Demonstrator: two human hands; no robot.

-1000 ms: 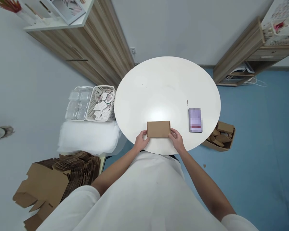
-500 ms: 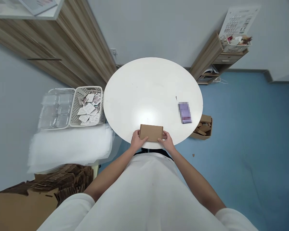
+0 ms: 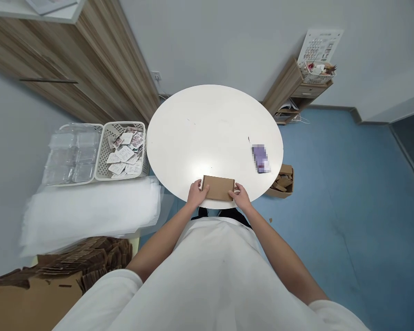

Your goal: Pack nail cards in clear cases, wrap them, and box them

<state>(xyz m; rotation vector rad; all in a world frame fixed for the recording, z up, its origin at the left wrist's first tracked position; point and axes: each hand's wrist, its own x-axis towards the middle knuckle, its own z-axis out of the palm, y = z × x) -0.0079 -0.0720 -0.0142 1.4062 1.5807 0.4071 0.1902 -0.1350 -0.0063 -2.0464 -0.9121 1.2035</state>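
A flat brown cardboard box point(image 3: 218, 188), closed, lies at the near edge of the white oval table point(image 3: 210, 124). My left hand point(image 3: 197, 193) grips its left end, thumb on top. At the right end my right hand point(image 3: 240, 196) holds it the same way, thumb on the near right corner. A purple item point(image 3: 260, 158), blurred by pixels, lies on the table to the right of the box.
Left of the table stand a white basket of cards point(image 3: 124, 154), clear plastic trays point(image 3: 72, 154), white sheets point(image 3: 93, 211) and folded cardboard point(image 3: 86, 262). An open carton point(image 3: 283, 184) sits on the floor at the right. Behind it is a small cabinet point(image 3: 290, 87).
The view has shifted, so the table and the cabinet sit further left. Both hands keep their hold on the box, with the left fingers a little further back along its end.
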